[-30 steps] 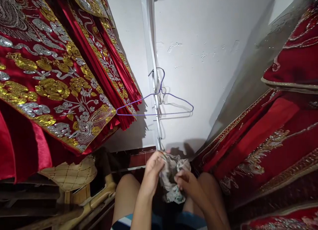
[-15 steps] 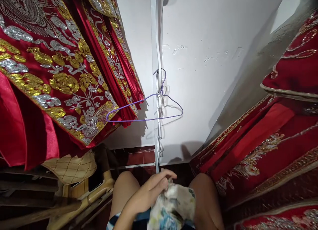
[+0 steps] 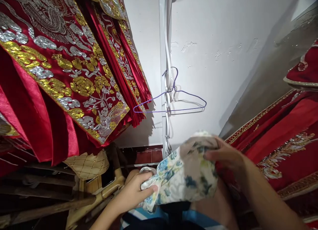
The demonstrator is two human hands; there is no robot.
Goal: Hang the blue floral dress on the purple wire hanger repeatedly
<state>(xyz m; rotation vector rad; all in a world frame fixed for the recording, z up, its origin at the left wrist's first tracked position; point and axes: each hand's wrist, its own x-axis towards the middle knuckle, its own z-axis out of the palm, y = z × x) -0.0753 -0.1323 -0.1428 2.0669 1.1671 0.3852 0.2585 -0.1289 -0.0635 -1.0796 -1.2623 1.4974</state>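
Observation:
A white cloth with blue and green flowers (image 3: 186, 173) is stretched between my two hands above my lap. My left hand (image 3: 139, 190) grips its bunched left end, thumb on top. At the cloth's upper right, my right hand (image 3: 223, 155) holds the edge between thumb and fingers. The cloth's underside and some of my fingers are hidden. Beyond the cloth, a purple wire hanger (image 3: 171, 110) hangs bare from a white twisted strap (image 3: 167, 51), apart from both hands.
Red garments with gold and silver embroidery (image 3: 81, 86) hang at the left. More red beaded garments (image 3: 278, 150) fill the right side. A wooden chair (image 3: 104, 197) with a quilted cream pad (image 3: 89, 163) stands low on the left. The white wall (image 3: 211, 24) is behind.
The cloth has been lifted and spread out from a bunch in my lap. My right hand has come into view holding its right side. The hanger has swung slightly, and the view has shifted left.

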